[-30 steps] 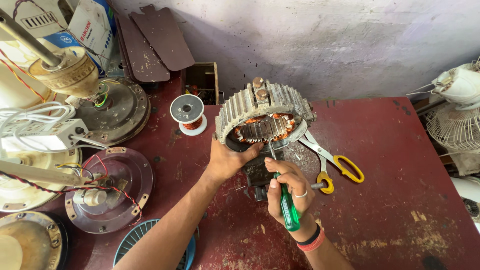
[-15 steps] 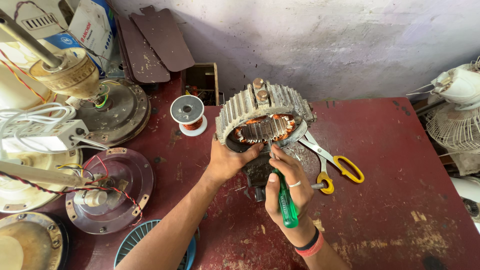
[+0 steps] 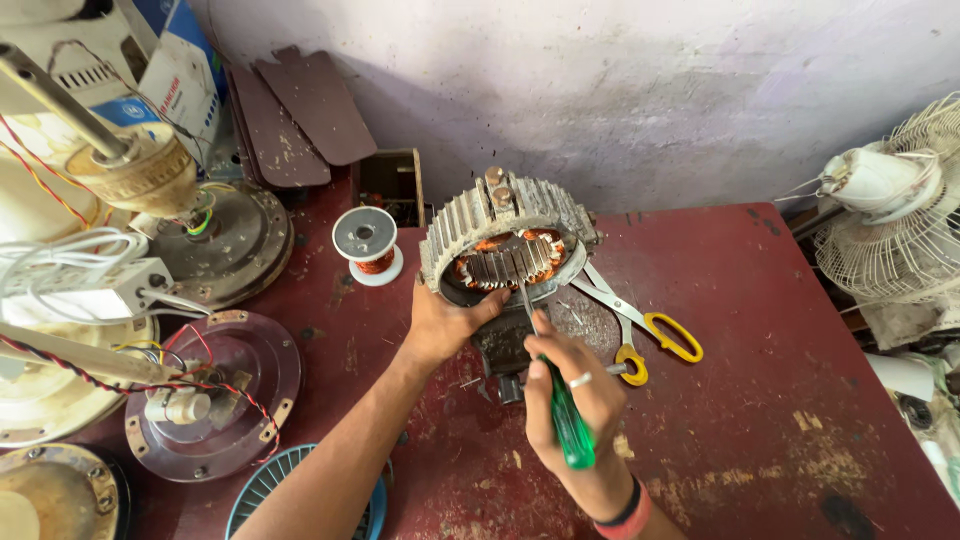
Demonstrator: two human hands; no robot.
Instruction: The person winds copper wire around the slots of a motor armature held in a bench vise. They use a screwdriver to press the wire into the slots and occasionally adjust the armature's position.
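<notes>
While the left hand (image 3: 440, 325) clasps the lower rim of the ribbed motor stator (image 3: 505, 240), tilted on its edge, the right hand (image 3: 575, 395) has its grip clenched on a green-handled screwdriver (image 3: 565, 420), whose tip reaches up into the stator's copper windings directly above that grip. Yellow-handled scissors (image 3: 640, 325) lie just right of it. A wire spool (image 3: 366, 243) stands up-left of the left hand. A white-and-blue carton (image 3: 175, 75) sits far up-left. The worktop (image 3: 780, 400) is scuffed red, against a whitewashed wall (image 3: 620, 90).
</notes>
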